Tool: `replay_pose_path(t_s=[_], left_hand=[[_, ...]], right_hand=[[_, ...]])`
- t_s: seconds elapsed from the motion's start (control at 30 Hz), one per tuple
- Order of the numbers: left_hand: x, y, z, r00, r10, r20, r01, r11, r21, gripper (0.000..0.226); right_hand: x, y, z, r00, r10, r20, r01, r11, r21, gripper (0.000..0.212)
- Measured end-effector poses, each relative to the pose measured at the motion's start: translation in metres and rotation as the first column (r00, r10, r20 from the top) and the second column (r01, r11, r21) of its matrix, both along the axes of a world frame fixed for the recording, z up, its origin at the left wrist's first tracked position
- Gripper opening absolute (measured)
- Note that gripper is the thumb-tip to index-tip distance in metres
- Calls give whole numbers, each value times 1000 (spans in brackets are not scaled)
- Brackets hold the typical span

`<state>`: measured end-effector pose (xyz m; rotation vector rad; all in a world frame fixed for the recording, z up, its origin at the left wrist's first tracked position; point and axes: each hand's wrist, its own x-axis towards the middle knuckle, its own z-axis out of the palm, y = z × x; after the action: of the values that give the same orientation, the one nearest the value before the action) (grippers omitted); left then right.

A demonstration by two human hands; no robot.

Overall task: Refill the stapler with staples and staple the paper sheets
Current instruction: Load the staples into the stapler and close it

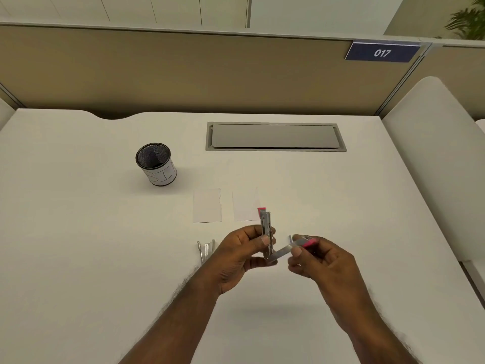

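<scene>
Small metal stapler point(273, 244) with pink trim, swung wide open above the desk point(78, 258), staple strips point(206, 248) just left. Left hand point(240, 258) pinching the upright arm, pointing away; right hand point(319, 261) pinching the pink-tipped arm, angled rightward. Paper sheets point(207, 205) beyond.

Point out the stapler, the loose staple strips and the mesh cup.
stapler point(267, 227), head view, upright metal arm.
staple strips point(206, 249), head view, middle strip on the desk.
mesh cup point(160, 173), head view, white label.
</scene>
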<state>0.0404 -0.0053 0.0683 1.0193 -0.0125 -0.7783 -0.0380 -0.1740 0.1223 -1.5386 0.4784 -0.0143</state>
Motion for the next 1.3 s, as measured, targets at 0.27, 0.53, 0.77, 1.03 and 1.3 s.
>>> replay_pose_path(t_s=[0.27, 0.53, 0.77, 1.03, 1.3], left_hand=[[-8, 1, 2, 989, -136, 56, 132, 989, 59, 38], [-7, 6, -1, 984, -181, -4, 181, 983, 34, 51], [-6, 10, 0, 969, -247, -4, 247, 968, 49, 49], [-11, 10, -6, 976, -218, 23, 211, 965, 157, 37], [-14, 8, -15, 991, -121, 63, 99, 956, 278, 28]], right_hand=[[10, 2, -14, 980, 186, -73, -177, 978, 108, 34], [6, -1, -17, 965, 246, -95, -228, 960, 164, 41], [1, 1, -23, 973, 216, -86, -198, 963, 184, 42], [5, 2, -30, 962, 236, -135, -220, 968, 125, 41], [12, 14, -49, 968, 149, -202, -138, 988, 65, 43]])
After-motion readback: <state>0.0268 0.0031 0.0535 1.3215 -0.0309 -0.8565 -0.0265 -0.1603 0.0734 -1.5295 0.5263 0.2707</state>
